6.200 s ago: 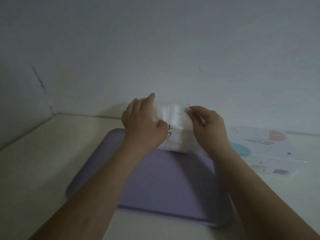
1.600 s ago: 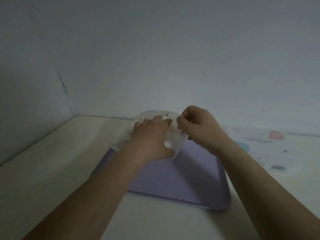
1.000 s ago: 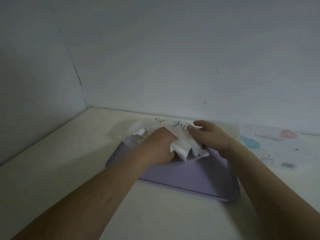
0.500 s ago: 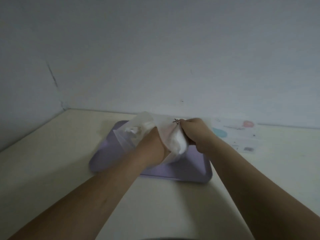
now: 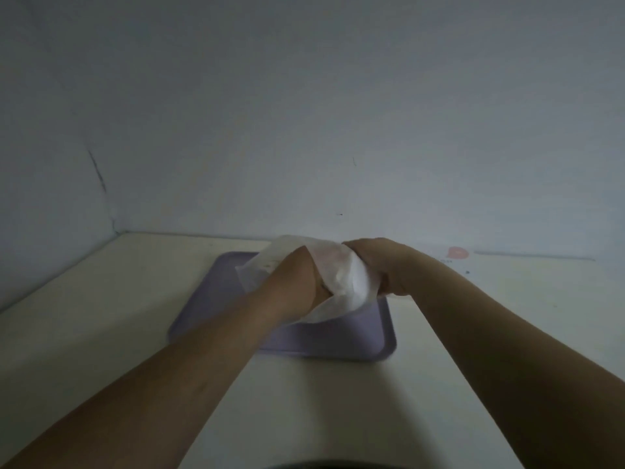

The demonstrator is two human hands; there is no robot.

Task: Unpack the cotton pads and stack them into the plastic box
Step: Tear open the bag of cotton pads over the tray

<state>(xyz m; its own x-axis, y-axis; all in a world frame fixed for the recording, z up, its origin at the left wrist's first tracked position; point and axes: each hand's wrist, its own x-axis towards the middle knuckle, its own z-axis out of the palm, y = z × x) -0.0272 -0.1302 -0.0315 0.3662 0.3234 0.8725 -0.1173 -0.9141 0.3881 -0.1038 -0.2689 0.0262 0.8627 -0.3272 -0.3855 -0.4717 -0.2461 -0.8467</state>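
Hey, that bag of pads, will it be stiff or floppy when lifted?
Probably floppy: the bag wrinkles and droops round the left hand inside it. Likely light and soft, too: its end bunches up in the right hand's grip.

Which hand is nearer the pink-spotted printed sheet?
Right. The right hand grips the packet just left of the sheet; the left hand, inside the packet, is farther left.
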